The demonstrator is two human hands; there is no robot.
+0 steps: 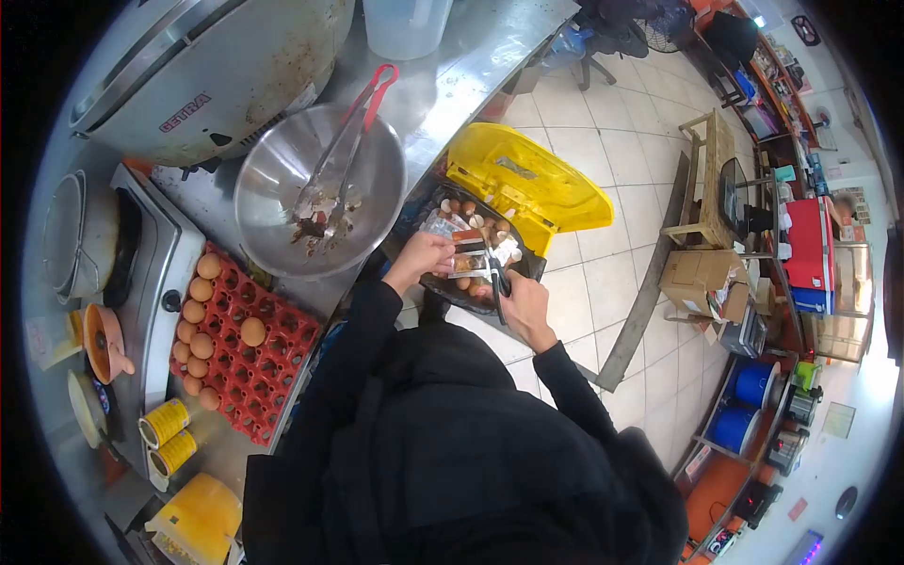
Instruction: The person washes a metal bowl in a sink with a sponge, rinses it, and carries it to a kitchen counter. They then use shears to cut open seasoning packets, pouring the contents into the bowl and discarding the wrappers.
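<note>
My left hand (423, 259) pinches the left side of a small clear packet (466, 266) with something orange-brown inside. My right hand (527, 309) is closed round the black handles of a pair of scissors (496, 279), whose blades lie at the packet. Both hands are over a bin lined with a black bag (443, 286), which holds several eggshells (477, 222) and wrappers. Its yellow lid (565, 193) is swung open beyond the hands.
A steel bowl (259, 202) on the metal counter (485, 47) holds red-handled tongs (375, 91) and dark scraps. Left are a red egg tray (268, 363) with several eggs, a stove (160, 235) and yellow cans (165, 422). A wooden stand (706, 169) and cardboard box (692, 282) are right.
</note>
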